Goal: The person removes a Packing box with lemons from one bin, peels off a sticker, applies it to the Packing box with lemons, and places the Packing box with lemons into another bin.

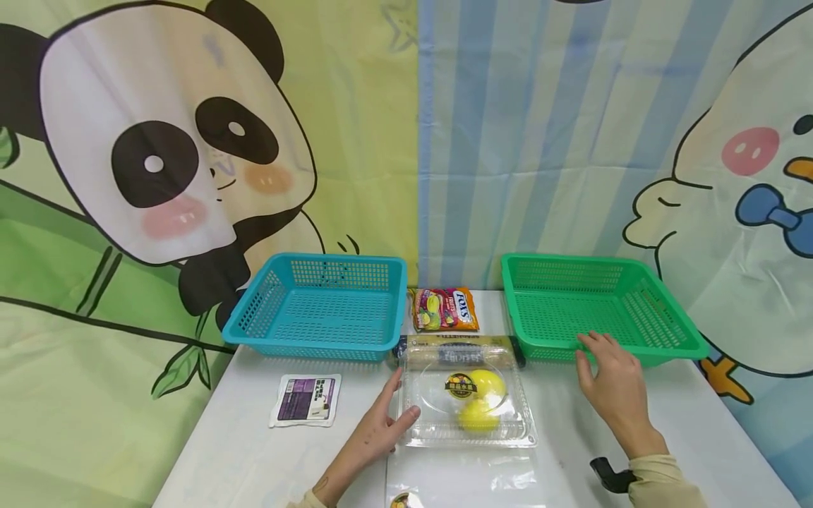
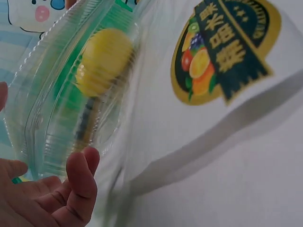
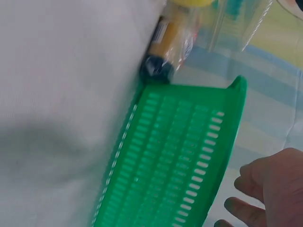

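Clear plastic box on the white table, between the two baskets and nearer the person than either. Contents: two yellow fruits, side by side in the right half as seen from the head. A dark round sticker shows beside them. The far edge of the box overlaps a spaghetti packet; beyond that lies an orange sweets bag. On the near side, more clear plastic with a similar sticker; cannot tell whether it is joined to the box.

Blue basket, far left: slatted floor and walls visible. Green basket, far right: likewise, near rim facing the person. Purple-and-white packet lies flat on the table, in front of the blue basket.

Left hand: thumb and forefinger spread, other fingers loosely bent, no grip seen. The box is immediately to its right, thumb tip at the box's left edge; contact cannot be confirmed.

Right hand: fingers relaxed and slightly bent, holding nothing, at the near rim of the green basket; touch uncertain. The box lies to its left, apart from it.
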`<state>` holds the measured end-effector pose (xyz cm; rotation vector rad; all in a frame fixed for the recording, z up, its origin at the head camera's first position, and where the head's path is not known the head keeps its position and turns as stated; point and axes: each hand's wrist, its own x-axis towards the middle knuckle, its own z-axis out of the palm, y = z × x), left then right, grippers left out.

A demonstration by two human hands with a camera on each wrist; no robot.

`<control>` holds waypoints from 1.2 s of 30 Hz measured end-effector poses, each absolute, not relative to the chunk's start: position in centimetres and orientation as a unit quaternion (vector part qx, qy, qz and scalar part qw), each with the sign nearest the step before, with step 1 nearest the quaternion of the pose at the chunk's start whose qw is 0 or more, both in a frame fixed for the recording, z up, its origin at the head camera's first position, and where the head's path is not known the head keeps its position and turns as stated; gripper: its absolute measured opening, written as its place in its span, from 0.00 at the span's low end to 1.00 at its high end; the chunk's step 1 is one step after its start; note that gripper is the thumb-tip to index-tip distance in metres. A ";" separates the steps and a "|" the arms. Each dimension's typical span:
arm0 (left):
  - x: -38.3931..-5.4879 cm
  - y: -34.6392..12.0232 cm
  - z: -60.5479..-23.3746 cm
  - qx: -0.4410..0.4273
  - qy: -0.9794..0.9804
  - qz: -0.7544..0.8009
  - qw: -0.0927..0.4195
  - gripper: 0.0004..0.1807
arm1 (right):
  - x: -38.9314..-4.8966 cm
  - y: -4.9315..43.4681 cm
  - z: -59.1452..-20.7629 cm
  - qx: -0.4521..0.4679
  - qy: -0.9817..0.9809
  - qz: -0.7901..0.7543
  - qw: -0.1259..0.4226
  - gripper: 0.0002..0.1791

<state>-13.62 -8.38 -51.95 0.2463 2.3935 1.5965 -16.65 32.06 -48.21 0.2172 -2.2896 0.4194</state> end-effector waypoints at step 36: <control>-12.6 -7.0 -51.7 0.013 0.782 0.607 0.140 0.47 | -18.2 37.2 -48.8 0.076 -0.945 0.138 0.285 0.27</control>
